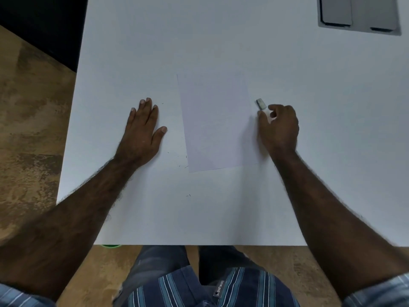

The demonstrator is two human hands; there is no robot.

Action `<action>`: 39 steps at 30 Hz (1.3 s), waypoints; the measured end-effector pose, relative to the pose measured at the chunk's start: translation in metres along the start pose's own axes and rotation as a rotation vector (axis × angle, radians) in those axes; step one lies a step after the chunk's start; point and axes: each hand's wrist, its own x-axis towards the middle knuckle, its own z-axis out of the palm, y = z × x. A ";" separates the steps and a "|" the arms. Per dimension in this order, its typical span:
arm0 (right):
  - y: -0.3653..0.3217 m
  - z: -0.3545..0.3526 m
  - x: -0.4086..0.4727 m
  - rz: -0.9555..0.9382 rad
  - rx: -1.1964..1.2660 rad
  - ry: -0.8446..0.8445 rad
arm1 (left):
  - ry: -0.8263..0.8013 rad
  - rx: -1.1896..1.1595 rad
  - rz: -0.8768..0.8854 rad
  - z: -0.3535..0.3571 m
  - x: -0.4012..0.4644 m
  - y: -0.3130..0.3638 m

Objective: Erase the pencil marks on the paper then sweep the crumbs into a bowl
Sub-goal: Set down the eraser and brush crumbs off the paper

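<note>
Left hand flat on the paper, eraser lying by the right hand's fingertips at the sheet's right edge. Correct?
Not quite. In the head view the left hand lies flat on the table, left of the paper, not on it. The eraser does lie by the right hand.

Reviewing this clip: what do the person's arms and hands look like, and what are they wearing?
Both forearms are bare and hairy. The left hand and right hand wear no gloves, and no rings or watch show. Short blue striped sleeves end near the elbows at the picture's bottom corners. The striped shirt hem carries a small sewn label, over dark jeans.
</note>
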 end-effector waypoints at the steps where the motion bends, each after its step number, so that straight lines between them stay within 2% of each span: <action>1: -0.001 0.002 0.010 0.009 -0.021 -0.022 | 0.000 -0.003 0.000 0.000 0.000 0.000; 9: 0.008 0.014 0.050 0.034 -0.089 -0.003 | 0.008 -0.014 0.034 -0.003 -0.006 -0.004; 13: 0.008 0.004 0.040 0.065 -0.043 0.069 | 0.105 -0.039 0.061 -0.005 -0.013 -0.004; 17: -0.005 0.000 -0.043 -0.199 -0.073 0.171 | 0.077 -0.057 0.026 -0.009 -0.001 -0.001; 20: -0.008 0.008 -0.129 -0.436 -0.074 0.025 | -0.023 -0.032 0.041 -0.007 0.009 0.002; 23: -0.002 0.021 -0.168 -0.567 -0.071 -0.104 | -0.054 0.037 0.151 -0.001 0.004 0.006; 28: 0.007 0.041 -0.149 -0.577 -0.196 -0.215 | -0.008 0.020 0.132 0.003 -0.015 0.013; 33: 0.022 0.038 -0.132 -0.569 -0.214 -0.196 | -0.002 -0.025 0.120 -0.002 -0.020 0.020; 35: 0.023 0.034 -0.131 -0.563 -0.228 -0.195 | -0.023 -0.021 0.154 -0.004 -0.017 0.026; 39: 0.015 0.029 -0.135 -0.554 -0.183 -0.165 | -0.050 0.042 0.329 0.000 -0.022 0.044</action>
